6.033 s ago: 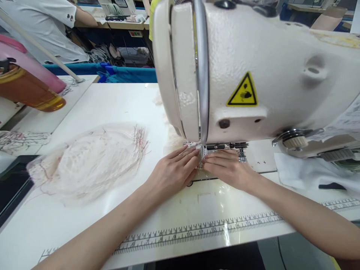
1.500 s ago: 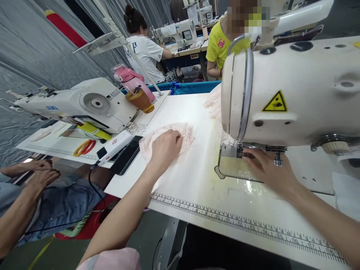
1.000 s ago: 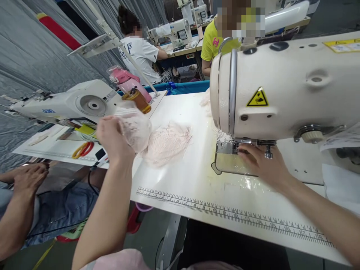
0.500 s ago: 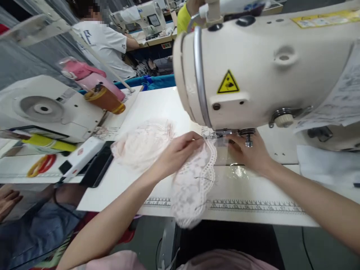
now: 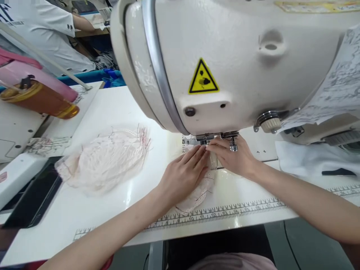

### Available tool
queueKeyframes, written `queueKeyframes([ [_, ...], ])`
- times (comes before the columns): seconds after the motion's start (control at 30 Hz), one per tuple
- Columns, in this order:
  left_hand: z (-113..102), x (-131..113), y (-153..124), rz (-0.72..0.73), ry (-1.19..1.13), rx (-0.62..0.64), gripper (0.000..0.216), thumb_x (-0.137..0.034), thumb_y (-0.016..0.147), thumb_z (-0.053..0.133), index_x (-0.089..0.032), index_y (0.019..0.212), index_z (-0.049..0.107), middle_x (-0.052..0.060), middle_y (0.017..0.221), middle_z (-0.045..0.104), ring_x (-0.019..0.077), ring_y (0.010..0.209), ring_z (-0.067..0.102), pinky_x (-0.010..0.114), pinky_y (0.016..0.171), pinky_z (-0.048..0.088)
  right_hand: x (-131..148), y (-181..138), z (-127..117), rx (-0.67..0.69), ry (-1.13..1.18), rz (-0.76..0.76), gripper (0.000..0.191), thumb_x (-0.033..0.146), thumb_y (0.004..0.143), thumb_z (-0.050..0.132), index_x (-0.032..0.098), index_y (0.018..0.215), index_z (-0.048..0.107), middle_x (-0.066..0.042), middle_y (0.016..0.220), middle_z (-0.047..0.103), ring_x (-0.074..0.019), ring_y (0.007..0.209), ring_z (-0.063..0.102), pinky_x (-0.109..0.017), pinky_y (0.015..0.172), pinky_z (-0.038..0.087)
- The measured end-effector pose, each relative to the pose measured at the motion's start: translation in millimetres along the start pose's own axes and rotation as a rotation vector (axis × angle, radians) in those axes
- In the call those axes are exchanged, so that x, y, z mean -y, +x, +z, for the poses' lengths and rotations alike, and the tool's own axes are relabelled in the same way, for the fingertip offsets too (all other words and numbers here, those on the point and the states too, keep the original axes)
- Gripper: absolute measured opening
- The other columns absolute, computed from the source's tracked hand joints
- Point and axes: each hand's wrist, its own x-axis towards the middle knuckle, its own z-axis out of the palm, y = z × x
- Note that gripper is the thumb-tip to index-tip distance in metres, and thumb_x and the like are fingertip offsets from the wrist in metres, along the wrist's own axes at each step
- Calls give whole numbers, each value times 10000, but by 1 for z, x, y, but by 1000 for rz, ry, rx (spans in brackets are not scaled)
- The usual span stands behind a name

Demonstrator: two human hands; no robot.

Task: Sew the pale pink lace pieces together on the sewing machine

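A piece of pale pink lace [image 5: 194, 198] lies on the sewing machine bed, its scalloped edge showing below my left hand [image 5: 184, 174]. That hand rests flat over the lace, fingers stretched toward the presser foot [image 5: 204, 141]; its thumb is hidden. Close beside it, my right hand [image 5: 233, 153] has thumb and fingertips drawn together at the lace near the foot. Part of this hand is behind the machine's thread tension post. The fingertips of both hands nearly meet. Above them hangs the white sewing machine head [image 5: 236, 71].
A heap of pale lace [image 5: 109, 161] with loose threads lies left on the table. Further left are a black phone-like slab [image 5: 42, 195], an amber cup [image 5: 39, 99] and a pink bottle [image 5: 36, 78]. A printed ruler [image 5: 213, 214] runs along the front edge. White cloth [image 5: 303, 157] lies right.
My view has moved closer to the machine. My left hand has gone from pinching the raised lace to lying flat on it by the foot. The lace has been lowered onto the table.
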Motion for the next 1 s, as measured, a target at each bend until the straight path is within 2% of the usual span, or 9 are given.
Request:
queueKeyframes([
  [0.1, 7, 1, 5, -28, 12, -26, 369, -250, 945, 477, -74, 1262, 547, 157, 1283, 580, 290, 1222, 531, 419, 915, 564, 0, 0, 5, 90, 26, 129, 292, 130, 907, 426, 257, 924, 688, 16, 898, 722, -173, 846, 632, -340, 806, 416],
  [0.2, 9, 3, 6, -55, 2, -38, 362, -256, 951, 467, -73, 1249, 558, 159, 1280, 582, 293, 1231, 522, 425, 931, 557, 1, 0, 8, 199, 59, 290, 303, 220, 958, 402, 259, 931, 701, -9, 814, 699, -180, 792, 621, -330, 713, 432],
  [0.33, 10, 6, 4, -71, -19, -44, 351, -256, 956, 454, -83, 1239, 569, 152, 1269, 594, 292, 1227, 527, 435, 944, 549, 1, -5, 10, 273, 60, 254, 318, 287, 984, 372, 295, 1135, 651, -23, 824, 681, -186, 812, 609, -316, 688, 447],
  [0.43, 11, 8, 4, -92, -36, -38, 350, -262, 956, 452, -105, 1246, 570, 142, 1265, 599, 296, 1226, 530, 441, 931, 555, 1, -9, 11, 276, 47, 239, 319, 304, 980, 390, 328, 1222, 595, -30, 914, 682, -197, 843, 612, -324, 701, 476],
  [0.57, 10, 8, 4, -111, 16, -40, 344, -275, 954, 459, -99, 1221, 586, 138, 1252, 611, 294, 1206, 549, 415, 910, 564, 3, -8, 6, 286, 73, 336, 323, 299, 976, 389, 322, 1235, 581, -36, 1011, 681, -201, 821, 635, -334, 637, 509],
  [0.7, 10, 7, 4, -98, 44, -64, 344, -265, 954, 463, -65, 1197, 601, 162, 1243, 610, 301, 1188, 562, 410, 895, 569, 6, -4, 1, 228, 228, 375, 325, 298, 988, 360, 324, 1218, 589, -22, 1106, 667, -210, 908, 639, -356, 654, 537],
  [0.87, 11, 7, 5, -84, 59, -86, 352, -272, 957, 461, -54, 1195, 604, 162, 1230, 617, 302, 1173, 572, 418, 895, 568, 2, 1, 8, 181, 348, 385, 318, 379, 1000, 358, 333, 1189, 610, -20, 947, 690, -188, 815, 630, -348, 633, 541],
  [1.0, 13, 8, 5, -79, 59, -102, 352, -272, 956, 460, -51, 1187, 611, 164, 1226, 620, 298, 1160, 583, 414, 896, 569, 3, 1, 5, 160, 302, 288, 330, 304, 1003, 338, 310, 1163, 626, -31, 989, 693, -204, 846, 636, -360, 635, 524],
])
